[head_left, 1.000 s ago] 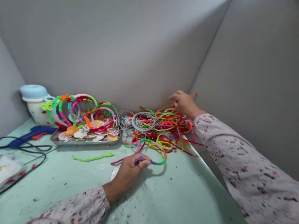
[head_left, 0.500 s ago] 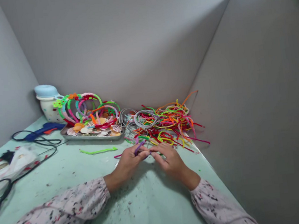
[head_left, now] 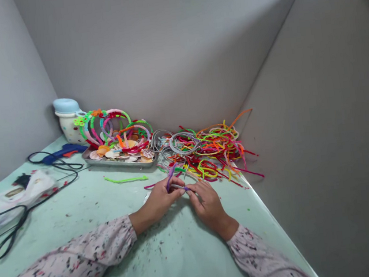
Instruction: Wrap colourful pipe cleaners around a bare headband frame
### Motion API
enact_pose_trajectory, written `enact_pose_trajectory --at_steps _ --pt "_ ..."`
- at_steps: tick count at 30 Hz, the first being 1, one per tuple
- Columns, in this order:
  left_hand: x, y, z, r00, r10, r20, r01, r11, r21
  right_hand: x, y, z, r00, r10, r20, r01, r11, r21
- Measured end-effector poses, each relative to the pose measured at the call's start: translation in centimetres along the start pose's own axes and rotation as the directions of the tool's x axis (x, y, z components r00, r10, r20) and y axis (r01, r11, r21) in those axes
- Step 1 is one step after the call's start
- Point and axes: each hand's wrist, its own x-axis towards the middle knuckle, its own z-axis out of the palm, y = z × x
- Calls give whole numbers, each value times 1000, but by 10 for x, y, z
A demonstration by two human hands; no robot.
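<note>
My left hand [head_left: 160, 199] pinches a purple pipe cleaner [head_left: 170, 178] whose free end sticks up above the fingers. My right hand [head_left: 207, 202] meets it fingertip to fingertip and is closed on the same purple piece, over the pale green table [head_left: 118, 261]. Just behind both hands lies a tangled heap of coloured pipe cleaners [head_left: 214, 153] with some grey wire hoops [head_left: 181, 143] in it.
A metal tray [head_left: 117, 161] holds decorated headbands [head_left: 113, 126] and shell-like discs. A blue-lidded jar [head_left: 67, 118], a blue glue gun [head_left: 64, 151] with black cord [head_left: 22, 210], a plastic bag [head_left: 14, 195] and a loose green pipe cleaner [head_left: 125, 179] lie left. Grey partition walls enclose the corner.
My right hand came back from the far side of the heap to meet my left hand. Both hands now work the purple pipe cleaner; the view has shifted left.
</note>
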Motion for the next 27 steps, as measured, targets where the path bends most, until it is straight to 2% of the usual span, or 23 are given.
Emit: enact_pose_trajectory --at_steps 7,14,22,27 --pt "2 -3 1 999 -44 0 44 999 -20 -1 0 -1 1000 -24 -7 24 1000 -9" --pt "0 6 0 998 -64 21 64 998 0 0 0 1 998 -56 -15 56 998 -21" --pt "2 1 -2 998 -34 55 30 997 67 -1 1 0 999 -28 45 27 999 27" --pt "3 -2 -2 996 -60 62 56 996 73 0 0 -1 998 -19 67 17 999 31"
